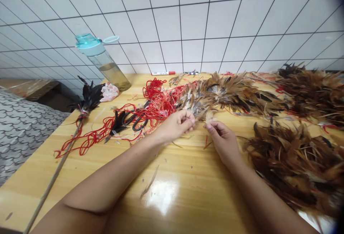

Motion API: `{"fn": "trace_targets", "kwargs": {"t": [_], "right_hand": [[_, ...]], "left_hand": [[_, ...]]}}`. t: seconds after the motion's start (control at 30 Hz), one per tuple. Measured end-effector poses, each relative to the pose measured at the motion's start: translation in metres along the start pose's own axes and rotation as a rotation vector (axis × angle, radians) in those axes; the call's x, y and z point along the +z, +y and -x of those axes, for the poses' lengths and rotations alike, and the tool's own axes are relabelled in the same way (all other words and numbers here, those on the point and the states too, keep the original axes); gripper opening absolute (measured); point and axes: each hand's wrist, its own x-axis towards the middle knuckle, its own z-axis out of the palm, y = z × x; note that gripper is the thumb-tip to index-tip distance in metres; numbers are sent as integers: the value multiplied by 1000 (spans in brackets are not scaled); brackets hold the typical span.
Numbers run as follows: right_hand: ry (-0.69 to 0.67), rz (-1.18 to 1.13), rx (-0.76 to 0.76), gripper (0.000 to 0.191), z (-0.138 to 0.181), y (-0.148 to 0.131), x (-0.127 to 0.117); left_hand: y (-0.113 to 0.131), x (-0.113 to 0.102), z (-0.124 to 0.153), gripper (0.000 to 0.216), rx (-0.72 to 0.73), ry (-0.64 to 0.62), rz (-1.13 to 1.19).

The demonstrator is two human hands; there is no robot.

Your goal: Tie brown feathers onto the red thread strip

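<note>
Between the thumb and forefinger of my right hand (223, 139) is a small pale tan feather (209, 116), held upright above the table. My left hand (178, 125) has its fingers curled in a pinch just left of it; whatever they hold, if anything, is too small to tell. Beyond both hands lies a long row of brown and tan feathers (228, 90). A tangle of red string (163, 99) sits behind my left hand, with black-handled scissors (139, 123) partly under it.
On the left lies a wooden stick (57, 169) with black feathers (90, 96) bound at its end. A water bottle (107, 67) stands behind it near the tiled wall. Large heaps of brown feathers (298, 166) cover the right side. A red-capped marker (162, 73) lies along the back edge.
</note>
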Motion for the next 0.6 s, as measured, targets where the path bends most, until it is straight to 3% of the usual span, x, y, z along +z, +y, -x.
{"fn": "trace_targets", "kwargs": {"t": [0.1, 0.23, 0.6], "right_hand": [[-10, 52, -66, 20, 1, 1, 1], [-15, 95, -136, 18, 2, 3, 3], [-24, 62, -136, 16, 0, 3, 4]], "left_hand": [[-8, 13, -1, 24, -34, 13, 246], [-15, 19, -2, 30, -50, 22, 408], [-21, 26, -2, 28, -27, 34, 382]]}}
